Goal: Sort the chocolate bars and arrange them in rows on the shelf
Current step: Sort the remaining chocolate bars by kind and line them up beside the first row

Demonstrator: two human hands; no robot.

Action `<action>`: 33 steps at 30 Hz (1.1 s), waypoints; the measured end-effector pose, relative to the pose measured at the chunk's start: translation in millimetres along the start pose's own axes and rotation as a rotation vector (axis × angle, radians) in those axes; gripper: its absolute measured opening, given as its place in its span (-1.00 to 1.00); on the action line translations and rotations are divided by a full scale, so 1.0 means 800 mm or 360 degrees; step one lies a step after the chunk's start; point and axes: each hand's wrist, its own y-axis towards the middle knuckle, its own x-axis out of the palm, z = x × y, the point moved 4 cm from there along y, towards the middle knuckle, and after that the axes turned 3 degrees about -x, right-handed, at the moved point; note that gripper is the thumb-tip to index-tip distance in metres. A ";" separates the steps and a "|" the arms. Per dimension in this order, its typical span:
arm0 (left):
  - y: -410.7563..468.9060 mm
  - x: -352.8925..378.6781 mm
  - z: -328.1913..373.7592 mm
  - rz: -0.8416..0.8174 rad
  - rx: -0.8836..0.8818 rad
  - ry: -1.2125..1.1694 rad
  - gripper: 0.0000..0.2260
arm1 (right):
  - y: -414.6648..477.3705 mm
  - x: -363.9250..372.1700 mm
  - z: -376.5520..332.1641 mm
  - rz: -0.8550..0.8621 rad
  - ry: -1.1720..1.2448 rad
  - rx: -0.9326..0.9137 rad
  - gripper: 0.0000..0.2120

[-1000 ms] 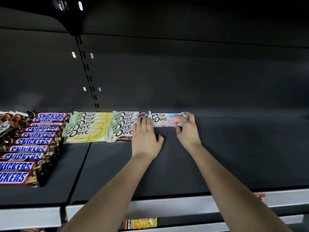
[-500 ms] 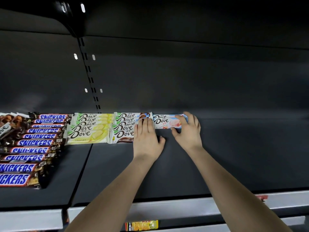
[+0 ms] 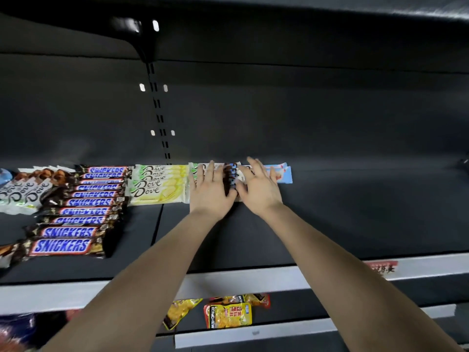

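On the dark shelf lie rows of bars: Snickers bars at the left, yellow Dove bars beside them, then brown-and-white Dove bars and light blue Dove bars at the back. My left hand lies flat, fingers straight, on the brown-and-white Dove row. Close beside it, my right hand rests with straight fingers over the left end of the light blue bars. Both hands hide most of those two rows.
A loose heap of white Dove bars sits at the far left. A slotted upright runs down the back wall. Yellow snack packets lie on the lower shelf behind the white price rail.
My right hand let go of the light blue bar's end and moved left onto it, flat. The left hand slid forward over the brown-and-white row. The camera tilted down.
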 end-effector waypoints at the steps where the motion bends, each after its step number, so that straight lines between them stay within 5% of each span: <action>1: -0.001 -0.008 -0.013 0.0003 -0.0016 0.0013 -0.41 | 0.003 0.000 -0.014 0.0004 -0.0020 -0.0036 -0.56; 15: -0.033 -0.132 -0.259 0.0072 -0.0263 0.0069 -0.44 | 0.054 0.042 -0.275 0.0035 0.0040 -0.0530 -0.58; 33: -0.080 -0.201 -0.543 -0.0013 -0.0640 0.0076 -0.52 | 0.092 0.154 -0.538 -0.0270 0.0140 -0.0855 -0.58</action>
